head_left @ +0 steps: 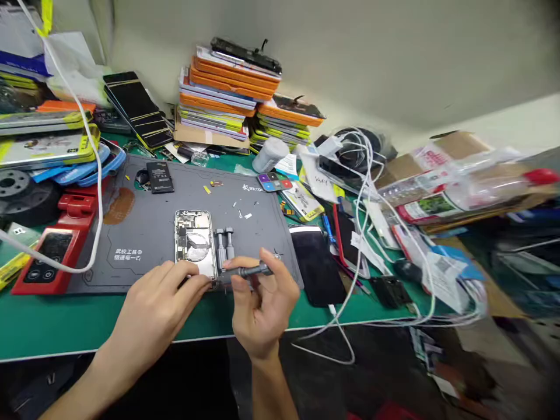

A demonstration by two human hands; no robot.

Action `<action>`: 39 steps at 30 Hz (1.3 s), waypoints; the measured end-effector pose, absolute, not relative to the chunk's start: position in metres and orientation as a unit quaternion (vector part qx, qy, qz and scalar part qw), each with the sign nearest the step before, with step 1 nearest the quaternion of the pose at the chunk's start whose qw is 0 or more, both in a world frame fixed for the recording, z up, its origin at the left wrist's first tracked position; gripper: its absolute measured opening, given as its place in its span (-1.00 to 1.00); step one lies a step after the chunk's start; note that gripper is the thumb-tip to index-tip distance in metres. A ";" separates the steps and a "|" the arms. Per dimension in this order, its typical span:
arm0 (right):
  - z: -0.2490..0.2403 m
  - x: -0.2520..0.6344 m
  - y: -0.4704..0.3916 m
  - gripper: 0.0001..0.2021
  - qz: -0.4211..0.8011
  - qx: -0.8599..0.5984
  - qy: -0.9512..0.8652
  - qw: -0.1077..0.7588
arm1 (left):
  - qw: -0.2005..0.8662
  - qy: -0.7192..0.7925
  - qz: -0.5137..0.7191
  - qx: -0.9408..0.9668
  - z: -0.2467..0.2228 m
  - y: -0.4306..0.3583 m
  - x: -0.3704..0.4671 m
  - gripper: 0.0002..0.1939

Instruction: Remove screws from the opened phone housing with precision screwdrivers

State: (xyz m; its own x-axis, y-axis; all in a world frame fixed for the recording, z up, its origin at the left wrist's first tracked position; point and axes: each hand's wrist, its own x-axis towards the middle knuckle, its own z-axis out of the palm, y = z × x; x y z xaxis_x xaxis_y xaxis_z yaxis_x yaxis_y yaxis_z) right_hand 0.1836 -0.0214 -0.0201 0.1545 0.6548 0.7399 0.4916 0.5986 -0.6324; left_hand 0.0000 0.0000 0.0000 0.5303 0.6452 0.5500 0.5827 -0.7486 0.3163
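An opened phone lies on the grey work mat, its circuit board and metal inner parts exposed. My left hand covers the phone's lower edge; its fingers are bent and pressed together at the tip of a grey screwdriver. Whatever is between those fingertips is hidden. The screwdriver is held nearly level in my right hand, its tip pointing left over the phone's bottom corner. Two more grey screwdrivers lie side by side just right of the phone.
A black battery and small loose parts lie on the grey mat. To the right is a dark phone with a white cable. Stacked boxes stand behind. A red device sits left, under another cable.
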 end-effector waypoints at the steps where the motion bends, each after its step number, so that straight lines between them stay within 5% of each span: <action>1: -0.021 0.184 -0.022 -0.45 0.052 -0.449 -0.640 0.621 | 0.047 0.352 0.330 0.875 0.000 0.000 0.000 -0.91; 39: -0.030 0.192 -0.027 -0.43 0.024 -0.442 -0.679 0.585 | 0.075 0.368 0.316 0.871 -0.007 -0.003 -0.003 -0.87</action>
State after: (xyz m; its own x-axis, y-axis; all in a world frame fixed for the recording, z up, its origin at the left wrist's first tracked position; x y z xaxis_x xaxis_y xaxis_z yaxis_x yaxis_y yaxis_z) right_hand 0.1922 -0.0271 -0.0299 0.0759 0.6294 0.7734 0.5724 0.6076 -0.5506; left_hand -0.0026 -0.0028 -0.0070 0.5299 0.6889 0.4947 0.5939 -0.7178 0.3634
